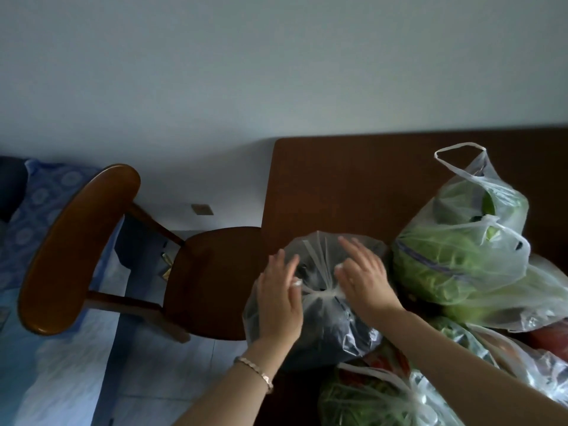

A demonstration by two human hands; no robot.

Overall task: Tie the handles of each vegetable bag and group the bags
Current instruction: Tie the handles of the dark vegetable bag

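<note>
A clear plastic bag of dark vegetables (335,327) sits at the left edge of the brown table (332,179). Its two handles meet in a twisted knot (322,293) on top. My left hand (281,299) pinches the handle end left of the knot. Just right of the knot, my right hand (364,275) pinches the other handle end. A bag of leafy greens (455,262) with its handles loose and upright stands to the right. Closest to me lies another greens bag (368,398) with knotted handles.
More bags, one with pale greens (522,305) and one with something red (550,336), crowd the right side. A wooden chair (123,256) stands left of the table, its seat tucked against the edge. A blue patterned bed (40,216) lies at the far left.
</note>
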